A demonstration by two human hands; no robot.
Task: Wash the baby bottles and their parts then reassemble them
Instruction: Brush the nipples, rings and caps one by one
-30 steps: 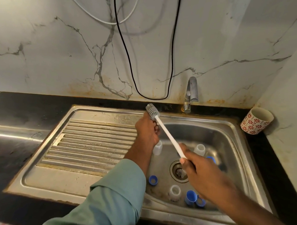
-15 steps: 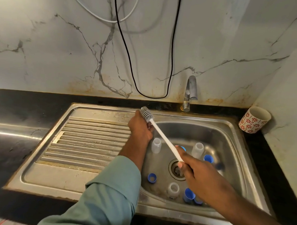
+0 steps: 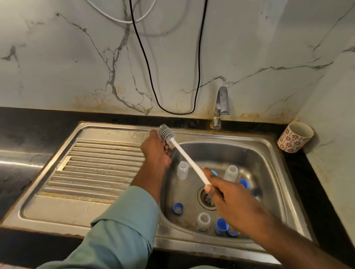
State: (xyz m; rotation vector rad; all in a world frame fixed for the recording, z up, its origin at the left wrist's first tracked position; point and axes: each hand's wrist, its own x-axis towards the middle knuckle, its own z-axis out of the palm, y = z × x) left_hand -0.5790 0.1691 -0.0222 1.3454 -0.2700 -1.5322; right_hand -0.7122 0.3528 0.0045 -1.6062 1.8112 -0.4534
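Gripping the bottle brush (image 3: 188, 161) handle in my right hand (image 3: 228, 198), left hand (image 3: 157, 151) fingers curled around its bristle head at 11 o'clock; next, scrub a bottle (image 3: 182, 170).

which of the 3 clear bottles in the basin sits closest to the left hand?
The bottle at the basin's back left, just right of the left hand. The other two stand farther away: back right and front centre.

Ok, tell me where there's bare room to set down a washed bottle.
The ribbed drainboard left of the basin is bare, bordered by the sink rim and the left hand. The black counter further left is also bare. The basin floor is crowded: clear bottles and blue caps ring the drain.
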